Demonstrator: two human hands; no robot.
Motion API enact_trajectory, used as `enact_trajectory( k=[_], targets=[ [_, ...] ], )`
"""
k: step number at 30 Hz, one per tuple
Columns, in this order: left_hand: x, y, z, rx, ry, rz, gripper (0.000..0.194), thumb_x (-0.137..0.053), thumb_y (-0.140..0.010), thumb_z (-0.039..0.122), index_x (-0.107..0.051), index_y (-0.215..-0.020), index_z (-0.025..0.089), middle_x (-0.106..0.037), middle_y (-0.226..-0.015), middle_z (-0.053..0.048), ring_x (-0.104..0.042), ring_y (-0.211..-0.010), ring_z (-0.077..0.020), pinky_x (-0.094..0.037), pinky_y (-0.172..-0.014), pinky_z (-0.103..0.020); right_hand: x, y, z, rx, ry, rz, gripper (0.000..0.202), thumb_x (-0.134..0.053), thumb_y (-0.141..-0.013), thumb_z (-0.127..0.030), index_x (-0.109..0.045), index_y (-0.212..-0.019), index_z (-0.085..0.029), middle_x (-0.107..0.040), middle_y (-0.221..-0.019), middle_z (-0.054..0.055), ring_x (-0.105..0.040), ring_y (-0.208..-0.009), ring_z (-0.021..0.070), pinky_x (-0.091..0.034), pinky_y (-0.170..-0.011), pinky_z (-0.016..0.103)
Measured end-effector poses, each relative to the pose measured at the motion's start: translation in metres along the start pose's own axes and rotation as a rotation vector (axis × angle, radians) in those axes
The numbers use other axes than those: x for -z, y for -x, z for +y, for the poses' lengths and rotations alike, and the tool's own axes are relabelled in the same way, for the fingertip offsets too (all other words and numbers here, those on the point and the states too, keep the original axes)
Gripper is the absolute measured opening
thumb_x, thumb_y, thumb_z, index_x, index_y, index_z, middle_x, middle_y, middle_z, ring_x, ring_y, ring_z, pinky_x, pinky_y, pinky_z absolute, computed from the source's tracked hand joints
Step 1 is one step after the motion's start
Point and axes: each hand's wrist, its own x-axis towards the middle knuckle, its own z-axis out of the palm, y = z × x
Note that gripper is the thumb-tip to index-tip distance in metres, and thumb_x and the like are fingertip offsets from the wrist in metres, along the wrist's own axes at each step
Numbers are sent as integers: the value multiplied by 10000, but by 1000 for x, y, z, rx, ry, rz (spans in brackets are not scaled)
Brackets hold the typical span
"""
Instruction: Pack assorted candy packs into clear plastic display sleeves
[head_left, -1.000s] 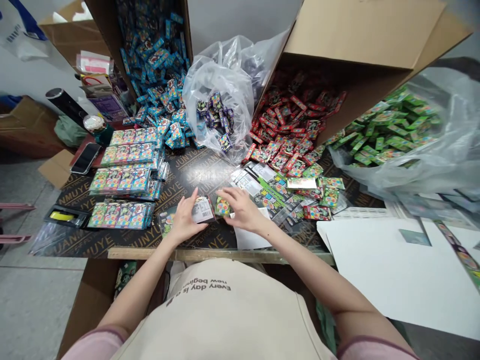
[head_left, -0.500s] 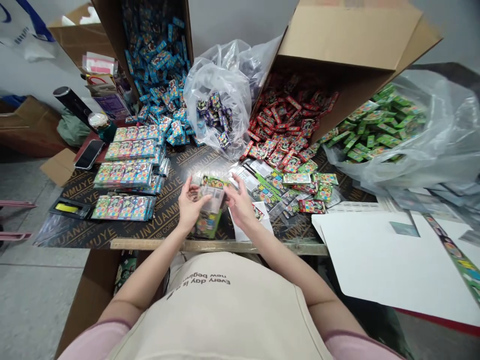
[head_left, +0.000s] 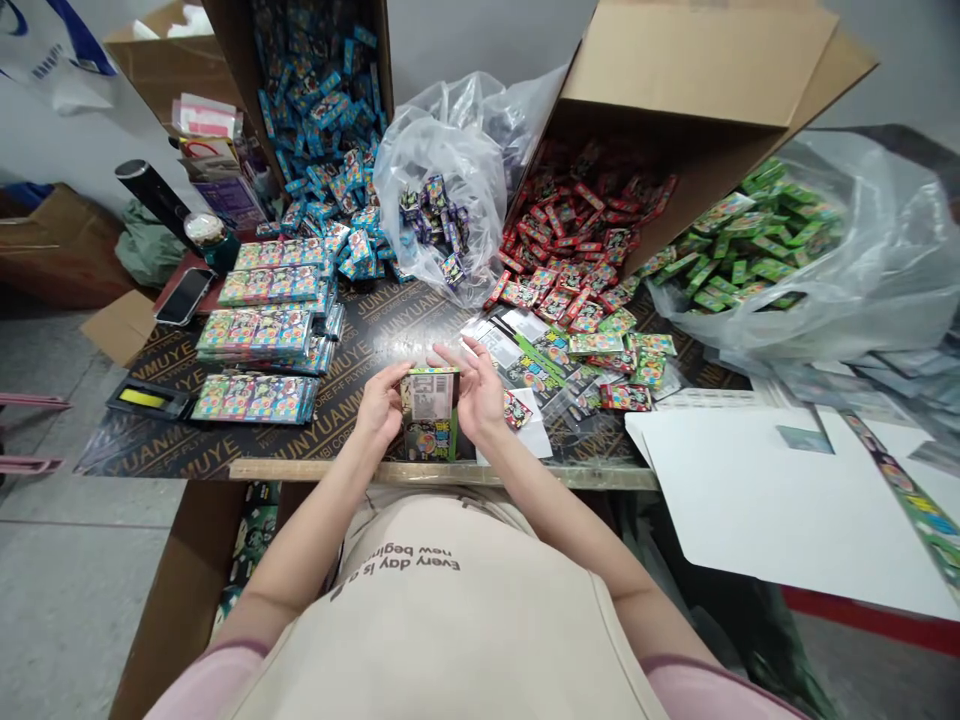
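Observation:
Between my hands, at the table's front edge, a green and black printed packet [head_left: 430, 425] stands with a clear window or film at its upper part. My left hand [head_left: 384, 402] is closed on the packet's left side, thumb and fingers near its top corner. My right hand [head_left: 480, 396] lies against the right side, its fingers spread and partly over the top edge. Right of them, flat green and black printed packets [head_left: 536, 362] lie on the table, beside a white paper [head_left: 534, 430] with a small red packet on it.
Stacks of packed strips [head_left: 255, 335] stand at the left, near a phone [head_left: 184, 297]. Behind are blue packets [head_left: 319, 110], a clear bag [head_left: 480, 150] with purple ones, red packets [head_left: 577, 235], and green packets [head_left: 772, 235]. White sheets [head_left: 787, 500] lie right.
The packet has turned from tilted to nearly upright and faces me more squarely. My hands have come in along its sides. The whole view has shifted slightly.

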Motion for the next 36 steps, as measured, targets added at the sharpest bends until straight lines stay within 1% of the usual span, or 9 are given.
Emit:
enact_trajectory(
  k=[3,6,9,14,19,23,27,33,36],
  targets=[
    [1,1,11,32,-33,-57,276,-758,-474,210,-704,-740,159,-691,-659,6,-597,-561,-108,-444,-571,-227,3,1,-3,-40,-31,-38,484,-654,-666,-249,-424,-1091,-278,-763,-878,-35,-726,-785,196,-564,-766,368],
    [1,8,17,-203,-113,-75,177,-728,-497,161,-676,-666,159,-680,-663,14,-607,-624,-108,-464,-671,-245,5,2,-4,-38,6,-91,460,-720,-641,-224,-502,-1045,-249,-764,-853,-24,-725,-781,189,-567,-761,344],
    [3,14,19,-370,-208,-100,103,-716,-544,155,-670,-636,154,-675,-674,7,-611,-671,-112,-464,-740,-258,10,3,-1,-13,-13,-125,363,-767,-663,-327,-590,-959,-216,-765,-841,-3,-723,-785,184,-571,-742,317],
    [3,11,16,-173,-76,-108,263,-752,-515,149,-701,-773,163,-702,-746,-11,-644,-704,-126,-472,-677,-241,18,1,6,27,-28,-173,390,-799,-650,-346,-639,-988,-237,-759,-943,-9,-711,-897,184,-569,-822,341],
    [-4,19,0,-333,12,-110,231,-786,-583,241,-708,-790,174,-715,-783,-11,-661,-748,-123,-500,-772,-264,16,-5,5,39,29,-142,286,-805,-598,-255,-652,-837,-222,-762,-882,-12,-712,-820,181,-567,-786,335],
    [-4,30,-3,-531,-84,-70,182,-811,-600,277,-668,-588,165,-713,-704,-13,-651,-700,-125,-510,-753,-268,17,4,3,208,110,-203,101,-741,-666,-229,-649,-704,-214,-758,-852,-8,-705,-798,179,-542,-826,348],
    [5,34,11,-601,-431,-118,205,-852,-566,273,-729,-687,163,-733,-743,-32,-669,-708,-149,-531,-732,-281,26,18,4,442,298,-243,130,-692,-767,-340,-691,-710,-223,-750,-959,32,-679,-969,216,-488,-942,387],
    [11,26,34,-484,-612,-206,267,-845,-573,352,-746,-711,145,-731,-692,-43,-639,-604,-138,-516,-631,-263,27,14,-7,477,593,-191,193,-756,-709,-351,-722,-836,-209,-720,-802,18,-647,-730,163,-521,-721,312],
    [8,23,38,-506,-666,-228,258,-842,-566,355,-730,-660,142,-711,-634,-34,-620,-560,-132,-498,-580,-251,24,6,-15,430,679,-238,233,-755,-701,-406,-705,-732,-180,-690,-686,12,-604,-625,139,-496,-627,282]
  ],
)
